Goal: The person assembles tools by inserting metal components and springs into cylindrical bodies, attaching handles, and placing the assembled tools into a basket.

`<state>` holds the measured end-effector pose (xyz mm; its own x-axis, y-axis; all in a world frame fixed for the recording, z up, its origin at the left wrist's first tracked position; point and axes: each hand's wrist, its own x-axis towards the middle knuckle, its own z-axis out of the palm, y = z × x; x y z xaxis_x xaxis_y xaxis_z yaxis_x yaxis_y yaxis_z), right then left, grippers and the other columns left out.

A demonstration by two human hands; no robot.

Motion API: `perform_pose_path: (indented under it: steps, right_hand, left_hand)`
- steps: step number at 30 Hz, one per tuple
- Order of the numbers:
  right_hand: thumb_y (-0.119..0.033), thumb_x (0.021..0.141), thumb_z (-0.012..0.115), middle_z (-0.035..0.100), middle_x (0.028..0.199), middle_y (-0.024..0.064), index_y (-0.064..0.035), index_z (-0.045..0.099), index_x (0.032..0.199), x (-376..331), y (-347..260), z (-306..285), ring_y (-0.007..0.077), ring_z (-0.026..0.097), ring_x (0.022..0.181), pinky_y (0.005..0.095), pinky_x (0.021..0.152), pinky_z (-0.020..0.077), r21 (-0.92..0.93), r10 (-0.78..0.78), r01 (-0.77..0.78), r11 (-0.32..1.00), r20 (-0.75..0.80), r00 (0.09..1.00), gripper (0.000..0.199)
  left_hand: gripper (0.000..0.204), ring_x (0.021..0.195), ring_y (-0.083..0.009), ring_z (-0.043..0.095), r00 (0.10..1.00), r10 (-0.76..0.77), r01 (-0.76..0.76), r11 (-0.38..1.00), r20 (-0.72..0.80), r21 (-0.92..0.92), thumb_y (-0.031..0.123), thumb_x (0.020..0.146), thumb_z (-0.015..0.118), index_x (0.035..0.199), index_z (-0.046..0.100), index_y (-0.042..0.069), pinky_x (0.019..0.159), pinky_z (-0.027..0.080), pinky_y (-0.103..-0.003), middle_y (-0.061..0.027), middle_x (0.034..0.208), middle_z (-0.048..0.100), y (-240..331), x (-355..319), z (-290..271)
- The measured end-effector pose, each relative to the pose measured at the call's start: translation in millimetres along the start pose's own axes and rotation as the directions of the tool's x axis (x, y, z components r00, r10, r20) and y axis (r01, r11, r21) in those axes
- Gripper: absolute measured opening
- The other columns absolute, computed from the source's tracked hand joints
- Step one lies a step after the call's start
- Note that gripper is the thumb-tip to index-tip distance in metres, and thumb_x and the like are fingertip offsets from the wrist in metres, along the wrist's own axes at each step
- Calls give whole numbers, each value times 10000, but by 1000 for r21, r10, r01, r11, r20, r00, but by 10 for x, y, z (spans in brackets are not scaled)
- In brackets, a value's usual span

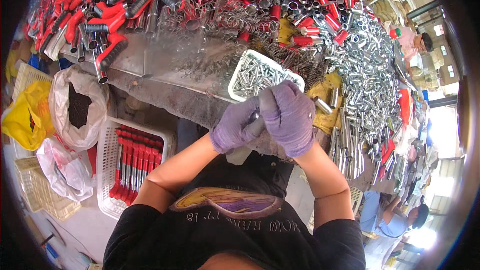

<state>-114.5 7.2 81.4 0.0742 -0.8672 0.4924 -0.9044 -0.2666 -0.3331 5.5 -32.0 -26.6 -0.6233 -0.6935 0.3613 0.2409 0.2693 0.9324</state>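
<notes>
Both my hands wear purple-grey gloves and meet in front of my chest, at the near edge of the bench. My left hand [234,126] is closed, thumb against fingers, around something small with a dark glint at its fingertips. My right hand [289,117] is closed in a fist, its fingertips pressed together beside the left ones. What the two hold is mostly hidden by the gloves. Just beyond them stands a white plastic tray [234,89] holding many small silver metal pins [255,76]. Thin wire springs [212,62] lie loose to its left, darker coil springs [312,65] to its right.
Red-and-black handles [112,20] with metal tubes pile up at the far left. Silver metal parts [367,55] heap on the right. Below the bench at left are a white crate [104,165] of red-handled tools and open sacks [92,135]. Another person [392,215] sits at lower right.
</notes>
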Motion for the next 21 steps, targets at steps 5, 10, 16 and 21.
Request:
perform_pose_path:
  steps: [5, 10, 16, 21]
  right_hand:
    - [-320, 838, 590, 615, 780, 91, -122, 624, 898, -25, 255, -176, 263, 631, 712, 346, 586, 498, 249, -48, 2, 969, 180, 982, 210]
    - [-377, 941, 454, 666, 919, 62, -111, 589, 1160, 532, 1014, -617, 151, 605, 718, 260, 676, 486, 311, 559, -633, 709, 301, 773, 370]
    - [-404, 871, 511, 609, 1085, 213, -102, 511, 1203, 684, 3752, -622, 372, 571, 1037, 446, 878, 440, -510, 627, -616, 601, -176, 759, 449]
    - [-353, 833, 561, 594, 1064, 243, -75, 509, 1131, 812, 3233, -495, 426, 567, 994, 473, 850, 452, -440, 655, -673, 595, -221, 723, 411]
  left_hand:
    - [428, 736, -243, 613, 999, 42, -43, 999, 33, 29, 323, 832, 622, 1147, 535, 45, 695, 489, -332, -123, 859, 613, -142, -43, 38]
    - [564, 919, -165, 521, 984, -150, 143, 987, 95, 77, 397, 867, 581, 1220, 442, -20, 846, 428, -320, -86, 1020, 563, -14, -73, -32]
    - [531, 863, -128, 518, 960, -220, 232, 971, 174, -52, 374, 872, 586, 1216, 450, -7, 798, 438, -296, -67, 992, 557, 40, 40, 53]
    - [493, 801, -157, 545, 985, -149, 143, 987, 84, 80, 352, 867, 597, 1208, 473, 19, 734, 452, -288, -82, 915, 567, 37, 10, 31]
